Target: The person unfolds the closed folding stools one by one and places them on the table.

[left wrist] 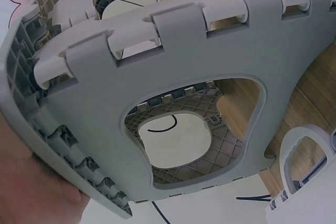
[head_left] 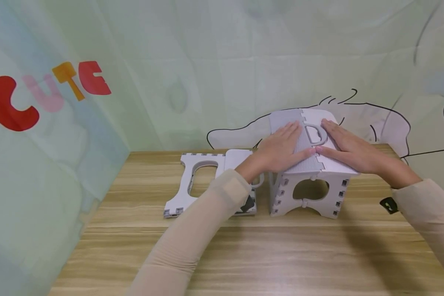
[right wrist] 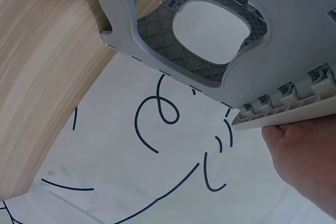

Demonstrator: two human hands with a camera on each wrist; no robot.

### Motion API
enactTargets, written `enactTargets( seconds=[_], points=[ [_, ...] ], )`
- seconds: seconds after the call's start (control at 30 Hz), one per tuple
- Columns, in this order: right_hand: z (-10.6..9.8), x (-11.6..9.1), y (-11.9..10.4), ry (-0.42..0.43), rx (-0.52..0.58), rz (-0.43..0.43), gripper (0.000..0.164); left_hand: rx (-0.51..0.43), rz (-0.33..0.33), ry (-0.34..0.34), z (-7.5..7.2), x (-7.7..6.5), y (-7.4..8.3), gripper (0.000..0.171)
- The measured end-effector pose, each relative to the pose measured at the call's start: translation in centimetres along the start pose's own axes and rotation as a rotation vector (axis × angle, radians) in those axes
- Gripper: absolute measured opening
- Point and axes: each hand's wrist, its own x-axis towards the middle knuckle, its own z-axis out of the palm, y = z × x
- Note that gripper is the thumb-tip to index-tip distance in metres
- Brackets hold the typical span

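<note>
**Stool upright, both palms on top**

Stool (head_left: 308, 165) unfolded on the bench (head_left: 281, 255), near its far edge and towards the far right corner. Left hand (head_left: 283, 150) lies on the grey half of the top, right hand (head_left: 349, 150) on the white half. Fingers extended, gripping nothing; thumb tips meet, or nearly so, at the seam (head_left: 321, 164).

Risks (judgement): uneven pressure could tilt the stool or work the seam loose; a forward shove could carry its feet towards the bench's far edge. If the top folded, the thumbs would be where skin gets nipped. A slide leftward would foul the folded stool (head_left: 229, 162), which lies flat just beside, towards the far left corner.

Views: head alone gives the handle (head_left: 323, 137) and finger positions. Left wrist gives the hinge row (left wrist: 136, 40) under the top, plus the gridded inner face of the opposite side. Right wrist sets one foot (right wrist: 107, 38) against the bench edge; remaining margin cannot be told.
</note>
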Motion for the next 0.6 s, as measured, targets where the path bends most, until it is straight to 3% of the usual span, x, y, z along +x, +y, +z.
enactTargets(
  seconds=[0.6],
  points=[
    [-0.04,-0.13,0.25,0.012,0.039,0.005,0.086,-0.019,-0.006,0.006,-0.19,0.08,0.2,0.087]
  ],
)
